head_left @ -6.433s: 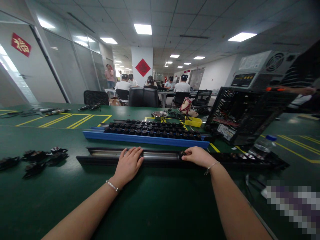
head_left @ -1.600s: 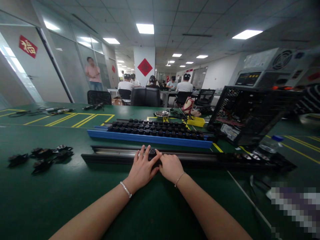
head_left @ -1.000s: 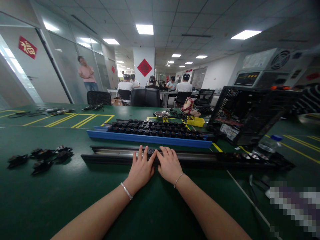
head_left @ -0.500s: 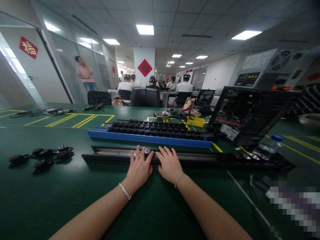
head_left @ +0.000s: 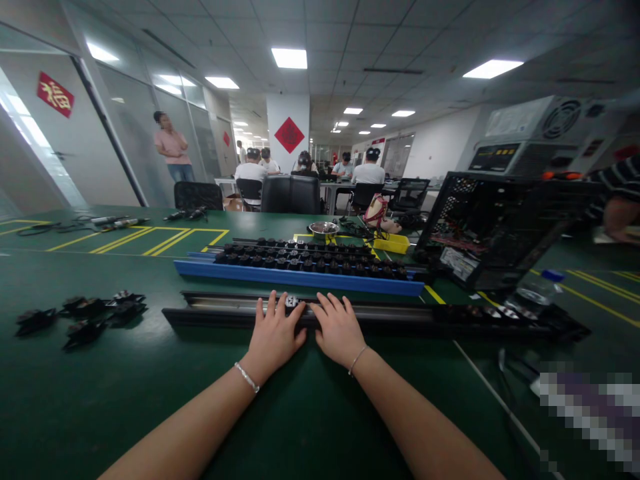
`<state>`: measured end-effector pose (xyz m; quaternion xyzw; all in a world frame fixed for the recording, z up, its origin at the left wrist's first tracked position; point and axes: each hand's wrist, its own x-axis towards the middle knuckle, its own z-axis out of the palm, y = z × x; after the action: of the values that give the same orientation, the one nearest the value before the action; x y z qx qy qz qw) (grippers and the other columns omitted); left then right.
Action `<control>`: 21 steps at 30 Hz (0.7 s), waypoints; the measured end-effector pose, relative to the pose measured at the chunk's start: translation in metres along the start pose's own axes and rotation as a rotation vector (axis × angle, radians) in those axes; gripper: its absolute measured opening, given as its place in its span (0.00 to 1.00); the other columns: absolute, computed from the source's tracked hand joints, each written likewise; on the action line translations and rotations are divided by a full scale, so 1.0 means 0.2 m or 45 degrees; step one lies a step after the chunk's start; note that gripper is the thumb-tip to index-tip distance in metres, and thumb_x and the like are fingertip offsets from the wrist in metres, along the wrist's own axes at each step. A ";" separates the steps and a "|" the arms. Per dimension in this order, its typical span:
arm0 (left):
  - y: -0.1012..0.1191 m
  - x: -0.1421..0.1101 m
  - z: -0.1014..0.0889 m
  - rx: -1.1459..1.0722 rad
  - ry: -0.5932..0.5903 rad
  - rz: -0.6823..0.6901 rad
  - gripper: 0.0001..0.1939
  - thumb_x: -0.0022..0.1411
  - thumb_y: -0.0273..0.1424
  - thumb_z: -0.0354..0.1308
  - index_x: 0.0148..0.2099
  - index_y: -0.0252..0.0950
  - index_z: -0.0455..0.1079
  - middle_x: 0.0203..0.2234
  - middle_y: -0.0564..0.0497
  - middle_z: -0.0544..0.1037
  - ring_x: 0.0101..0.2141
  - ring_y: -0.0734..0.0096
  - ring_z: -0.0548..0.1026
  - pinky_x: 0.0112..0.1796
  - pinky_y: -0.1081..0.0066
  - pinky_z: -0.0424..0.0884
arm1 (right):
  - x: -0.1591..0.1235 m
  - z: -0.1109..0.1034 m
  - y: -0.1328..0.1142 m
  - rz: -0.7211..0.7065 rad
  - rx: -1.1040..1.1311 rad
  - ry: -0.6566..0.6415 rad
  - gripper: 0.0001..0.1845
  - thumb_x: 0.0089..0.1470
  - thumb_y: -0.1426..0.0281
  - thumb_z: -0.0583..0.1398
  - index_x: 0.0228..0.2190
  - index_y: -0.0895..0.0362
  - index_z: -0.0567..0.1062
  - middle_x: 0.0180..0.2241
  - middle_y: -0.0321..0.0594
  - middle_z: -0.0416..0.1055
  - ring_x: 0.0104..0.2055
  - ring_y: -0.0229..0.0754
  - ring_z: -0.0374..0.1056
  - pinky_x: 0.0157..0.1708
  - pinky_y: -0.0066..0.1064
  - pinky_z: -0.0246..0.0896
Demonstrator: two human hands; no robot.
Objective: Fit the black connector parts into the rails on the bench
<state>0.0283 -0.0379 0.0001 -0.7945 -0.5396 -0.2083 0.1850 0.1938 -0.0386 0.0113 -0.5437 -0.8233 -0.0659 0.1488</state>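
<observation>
A long black rail (head_left: 390, 313) with a bright metal channel lies across the table in front of me. In the channel sits a small black module (head_left: 291, 303) with pale marks on its top. My left hand (head_left: 276, 330) rests over the rail, fingers spread, with the index and middle fingers on either side of the module. Just to the right, my right hand (head_left: 340, 330) lies flat across the rail with its fingers stretched out. What its fingertips touch inside the channel is hidden. More modules (head_left: 487, 313) sit along the rail's dark right part.
Several loose black modules (head_left: 83, 307) lie at the left. Behind the rail are a blue rail (head_left: 300, 278) and rows of black modules (head_left: 310, 257). A metal bowl (head_left: 324, 229), a yellow tray (head_left: 393, 244), an open computer case (head_left: 500, 227) and a bottle (head_left: 540, 290) stand farther back.
My right hand, earlier pinching a module farther right, has come left and opened beside my left hand. Lately the left hand and the module have shifted slightly left along the rail.
</observation>
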 end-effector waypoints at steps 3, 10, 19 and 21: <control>-0.02 0.00 0.00 0.000 0.003 -0.021 0.25 0.56 0.43 0.52 0.55 0.45 0.64 0.54 0.41 0.66 0.57 0.44 0.56 0.54 0.43 0.48 | 0.00 0.00 0.00 -0.007 -0.004 0.006 0.27 0.50 0.67 0.54 0.54 0.54 0.63 0.61 0.43 0.52 0.61 0.51 0.45 0.59 0.48 0.31; -0.05 0.00 -0.03 0.057 0.001 -0.032 0.22 0.59 0.46 0.46 0.54 0.47 0.66 0.52 0.42 0.69 0.57 0.46 0.58 0.54 0.44 0.48 | 0.00 0.02 0.01 -0.029 -0.032 0.065 0.27 0.49 0.67 0.55 0.53 0.54 0.64 0.60 0.44 0.53 0.60 0.51 0.47 0.59 0.48 0.34; -0.12 0.02 -0.04 0.065 0.001 0.012 0.21 0.63 0.43 0.42 0.52 0.46 0.68 0.48 0.43 0.73 0.52 0.52 0.66 0.53 0.50 0.56 | 0.00 0.03 0.01 -0.043 -0.042 0.089 0.27 0.49 0.66 0.56 0.52 0.54 0.64 0.59 0.44 0.55 0.60 0.52 0.49 0.58 0.49 0.36; -0.14 0.02 -0.03 0.047 0.002 0.024 0.21 0.63 0.43 0.42 0.52 0.46 0.68 0.48 0.42 0.73 0.51 0.54 0.67 0.52 0.53 0.58 | 0.00 0.03 0.01 -0.048 -0.038 0.097 0.27 0.49 0.66 0.57 0.52 0.54 0.64 0.59 0.44 0.55 0.59 0.52 0.49 0.58 0.49 0.36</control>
<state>0.0036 -0.0276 0.0088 -0.7958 -0.5357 -0.1973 0.2021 0.1952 -0.0362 0.0060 -0.5275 -0.8260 -0.1017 0.1707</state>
